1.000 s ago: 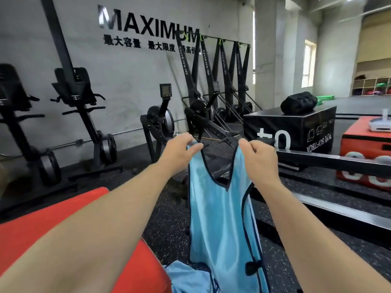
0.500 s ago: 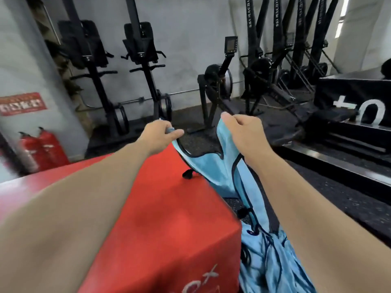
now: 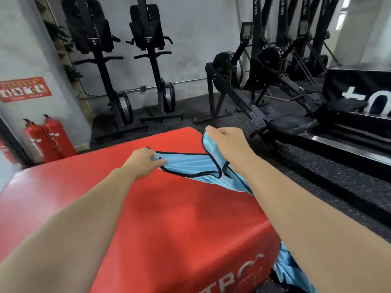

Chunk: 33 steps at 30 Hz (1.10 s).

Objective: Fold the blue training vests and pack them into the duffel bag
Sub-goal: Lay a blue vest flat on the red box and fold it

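Note:
A light blue training vest [image 3: 190, 166] with dark trim stretches across the far right corner of a red soft box [image 3: 148, 208]. My left hand [image 3: 143, 160] pinches one shoulder strap low over the box top. My right hand [image 3: 228, 142] grips the other strap, held a little higher near the box's right edge. The vest's lower part trails off the right side under my right forearm. More blue vest fabric [image 3: 289, 271] lies on the floor beside the box. The duffel bag is not in view.
Black rowing machines [image 3: 254, 98] and upright ski machines [image 3: 118, 81] line the wall ahead. A black soft box [image 3: 359, 89] stands at the right. Two red fire extinguishers [image 3: 48, 138] stand at the left wall. Dark speckled rubber floor [image 3: 317, 187] surrounds the red box.
Both hands have lowered the vest from hanging in the air onto the red box's top, and my view has turned left and down toward the box.

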Available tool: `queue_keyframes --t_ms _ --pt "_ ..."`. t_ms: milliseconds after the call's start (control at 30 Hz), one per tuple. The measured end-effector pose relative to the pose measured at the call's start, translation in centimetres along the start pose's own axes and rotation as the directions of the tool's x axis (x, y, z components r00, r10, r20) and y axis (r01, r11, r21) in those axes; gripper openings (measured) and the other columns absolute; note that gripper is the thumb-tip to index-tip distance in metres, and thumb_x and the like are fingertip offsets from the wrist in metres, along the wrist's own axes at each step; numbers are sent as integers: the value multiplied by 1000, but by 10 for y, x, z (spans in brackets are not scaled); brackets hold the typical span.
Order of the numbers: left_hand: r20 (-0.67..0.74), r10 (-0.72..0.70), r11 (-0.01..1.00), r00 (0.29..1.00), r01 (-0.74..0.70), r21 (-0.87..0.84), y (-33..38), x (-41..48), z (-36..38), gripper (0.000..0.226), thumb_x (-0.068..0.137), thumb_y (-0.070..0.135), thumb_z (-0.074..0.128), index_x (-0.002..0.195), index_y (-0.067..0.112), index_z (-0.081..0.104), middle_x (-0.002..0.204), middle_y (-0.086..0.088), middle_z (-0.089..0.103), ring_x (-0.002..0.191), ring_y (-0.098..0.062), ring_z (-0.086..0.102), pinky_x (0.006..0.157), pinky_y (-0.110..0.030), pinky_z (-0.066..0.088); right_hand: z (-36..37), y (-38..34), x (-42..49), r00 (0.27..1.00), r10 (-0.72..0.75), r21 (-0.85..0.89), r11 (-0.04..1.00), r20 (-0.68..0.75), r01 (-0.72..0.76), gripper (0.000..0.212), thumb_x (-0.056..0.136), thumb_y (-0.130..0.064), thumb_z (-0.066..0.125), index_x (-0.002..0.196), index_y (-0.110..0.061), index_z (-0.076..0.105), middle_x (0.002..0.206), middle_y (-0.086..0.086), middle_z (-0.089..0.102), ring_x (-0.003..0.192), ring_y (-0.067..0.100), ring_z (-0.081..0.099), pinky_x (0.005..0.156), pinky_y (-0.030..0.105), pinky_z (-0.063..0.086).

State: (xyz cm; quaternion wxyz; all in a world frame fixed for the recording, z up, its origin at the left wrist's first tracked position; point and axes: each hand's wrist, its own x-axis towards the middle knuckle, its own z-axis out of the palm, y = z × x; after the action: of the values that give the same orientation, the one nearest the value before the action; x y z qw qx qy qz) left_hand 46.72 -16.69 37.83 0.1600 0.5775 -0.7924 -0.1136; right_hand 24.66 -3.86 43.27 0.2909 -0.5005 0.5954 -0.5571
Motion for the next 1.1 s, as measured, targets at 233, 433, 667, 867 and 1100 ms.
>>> queue_keyframes --t_ms 233,433,667,867,1100 --pt "74 -112 992 991 108 63 -115 -18 -8 46 89 45 65 64 12 43 64 -2 42 60 -18 40 55 -32 31 92 -1 -17 986 140 59 988 87 -145 45 93 -34 59 57 -16 38 54 -6 38 50 11 35 52 32 39" --pt "64 -240 962 969 229 149 -190 -42 -26 35 92 40 62 71 16 48 86 -10 58 78 -26 49 63 -33 37 165 12 -45 927 264 98 949 265 -299 60 94 -42 60 129 6 52 138 19 49 130 33 40 107 45 36" --pt "82 -318 925 945 289 248 -238 -43 -32 22 94 41 39 97 44 61 141 -6 45 143 -36 17 112 -59 21 217 31 -64 855 307 44 933 417 -357 46 97 -40 54 100 4 66 96 -6 58 91 17 57 72 26 36" --pt "105 -236 970 966 240 -37 -172 -55 -9 38 96 43 41 105 16 67 113 -6 64 109 -28 55 102 -46 41 182 44 -61 804 352 -99 932 478 -349 42 103 -28 40 116 5 62 102 15 67 66 8 54 46 7 38" --pt "159 -132 974 979 157 -162 -64 -88 42 24 98 27 52 100 9 67 86 0 62 79 -20 54 69 -28 39 58 118 -34 929 303 -426 884 213 -191 22 89 -17 57 71 -11 68 89 18 73 79 28 65 82 43 54"
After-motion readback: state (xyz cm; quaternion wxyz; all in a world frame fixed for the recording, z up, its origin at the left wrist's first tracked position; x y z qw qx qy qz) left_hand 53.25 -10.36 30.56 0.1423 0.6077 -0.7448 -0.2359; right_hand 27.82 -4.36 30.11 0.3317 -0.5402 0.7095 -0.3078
